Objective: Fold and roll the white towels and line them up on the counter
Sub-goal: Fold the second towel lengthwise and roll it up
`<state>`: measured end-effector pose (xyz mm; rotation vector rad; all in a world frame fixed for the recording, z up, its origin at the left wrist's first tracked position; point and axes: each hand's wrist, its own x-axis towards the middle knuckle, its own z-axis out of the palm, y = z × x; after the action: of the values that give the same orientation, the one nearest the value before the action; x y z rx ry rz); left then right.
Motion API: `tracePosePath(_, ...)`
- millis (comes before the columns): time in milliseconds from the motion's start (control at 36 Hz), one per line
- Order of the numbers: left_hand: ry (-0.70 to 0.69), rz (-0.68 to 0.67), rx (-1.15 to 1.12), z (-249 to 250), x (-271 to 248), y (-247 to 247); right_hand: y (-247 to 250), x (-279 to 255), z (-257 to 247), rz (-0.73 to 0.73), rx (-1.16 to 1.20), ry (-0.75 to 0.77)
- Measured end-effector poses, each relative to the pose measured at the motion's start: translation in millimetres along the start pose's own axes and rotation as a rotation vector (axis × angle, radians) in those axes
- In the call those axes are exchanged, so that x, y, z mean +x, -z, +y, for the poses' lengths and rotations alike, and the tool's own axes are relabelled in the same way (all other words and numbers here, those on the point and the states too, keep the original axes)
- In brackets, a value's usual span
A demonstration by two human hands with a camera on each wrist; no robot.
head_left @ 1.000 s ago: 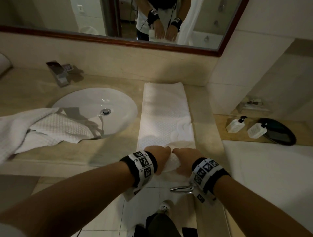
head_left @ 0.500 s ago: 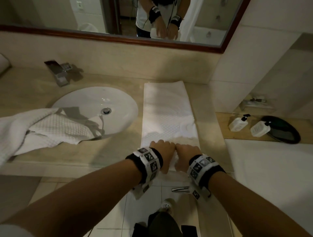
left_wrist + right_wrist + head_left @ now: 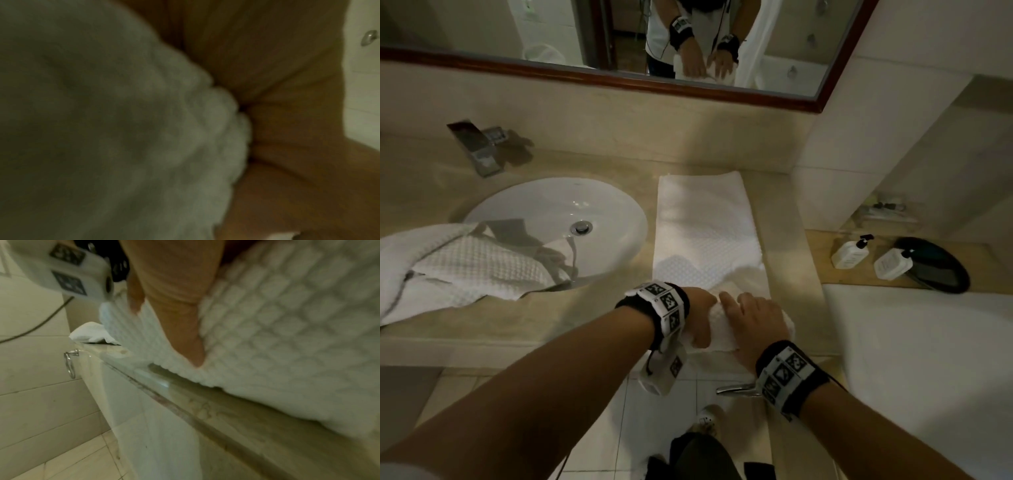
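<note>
A white waffle towel (image 3: 705, 222), folded into a long strip, lies on the counter (image 3: 791, 274) to the right of the sink, running from the back wall to the front edge. Its near end is rolled into a thick roll (image 3: 722, 329). My left hand (image 3: 698, 315) curls round the roll's left end, and in the left wrist view my palm and fingers (image 3: 287, 113) lie against the blurred cloth (image 3: 123, 129). My right hand (image 3: 753, 318) lies on top of the roll, its fingers (image 3: 180, 324) pressing flat on the weave (image 3: 287, 321). A second white towel (image 3: 448, 270) lies crumpled at the left.
The crumpled towel hangs partly into the round sink (image 3: 571, 219), with the faucet (image 3: 479, 147) behind it. Two white pump bottles (image 3: 849, 253) and a dark tray (image 3: 935, 263) sit on a ledge at right. A mirror (image 3: 619, 41) spans the back wall. A metal ring (image 3: 69, 365) hangs below the counter edge.
The rolled end has grown thicker and now shows between my hands. My right hand has shifted on top of the roll, and my left hand has wrapped its left end.
</note>
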<state>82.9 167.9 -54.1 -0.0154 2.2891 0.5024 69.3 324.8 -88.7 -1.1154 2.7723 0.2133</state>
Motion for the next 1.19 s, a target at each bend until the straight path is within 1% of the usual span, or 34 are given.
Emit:
tracePosePath(56,0.011,-0.013,-0.018,0.0,-0.2,1.8,3.4,3.9,2.6,-0.073,-0.03,0.029)
tracePosePath(83,0.017,-0.001,-0.006,0.5,-0.7,1.7,6.7,5.2,2.9,-0.106,-0.033,0.044)
tracePosePath(111,0.029,0.03,0.037,2.2,-1.9,0.0,7.8,6.6,4.1,-0.107,-0.024,0.047)
tracePosePath(139,0.046,0.099,0.11,4.7,-4.1,-3.3,9.7,8.5,5.1,-0.095,0.001,0.037)
tracePosePath(194,0.076,0.312,0.266,10.9,-9.2,-14.6,15.1,13.1,7.0,-0.091,0.067,0.01)
tracePosePath(250,0.059,0.493,0.351,15.7,-12.1,-29.3,20.8,18.5,10.5,-0.112,0.146,-0.015)
tracePosePath(278,0.055,0.543,0.374,15.7,-10.8,-35.1,22.6,20.3,12.8,-0.128,0.179,-0.012)
tracePosePath(306,0.062,0.566,0.377,14.3,-8.3,-38.8,24.9,22.0,14.5,-0.155,0.201,-0.001)
tracePosePath(361,0.083,0.54,0.313,10.0,-4.2,-39.7,28.0,23.2,15.0,-0.218,0.23,0.032)
tracePosePath(417,0.087,0.454,0.221,7.2,-1.1,-35.2,26.1,24.2,13.8,-0.239,0.214,0.061)
tracePosePath(472,0.083,0.349,0.156,5.7,0.2,-28.1,20.5,23.0,10.8,-0.21,0.11,0.092)
tracePosePath(583,0.074,0.173,0.07,1.1,4.1,-14.9,9.8,10.3,2.8,-0.113,-0.084,0.084)
tracePosePath(667,0.058,0.054,0.048,0.2,7.4,-7.5,2.8,9.2,2.0,-0.119,-0.065,0.076)
tracePosePath(722,0.061,0.019,0.064,-0.1,9.4,-5.5,2.8,12.2,3.8,-0.136,-0.024,0.072)
tracePosePath(778,0.042,0.048,0.105,0.5,9.8,-4.7,5.3,15.8,5.4,-0.139,0.012,0.065)
tracePosePath(833,0.014,0.176,0.232,3.8,7.9,-7.7,9.6,20.2,8.2,-0.152,0.048,0.05)
tracePosePath(889,0.027,0.302,0.39,10.6,2.2,-16.3,14.5,24.5,11.6,-0.166,0.076,0.029)
tracePosePath(944,0.063,0.393,0.448,13.8,0.4,-28.9,19.7,28.6,15.0,-0.171,0.086,0.041)
tracePosePath(1000,0.069,0.484,0.433,12.3,2.5,-37.5,22.9,32.2,18.5,-0.201,0.075,0.077)
tracePosePath(1056,0.051,0.48,0.358,10.1,4.0,-38.4,23.4,35.7,21.2,-0.249,0.078,0.112)
tracePosePath(1111,0.045,0.427,0.27,9.9,5.1,-33.2,22.0,37.2,22.7,-0.293,0.129,0.115)
tracePosePath(1194,0.058,0.308,0.18,8.4,11.1,-20.3,22.7,35.3,21.5,-0.283,0.177,0.081)
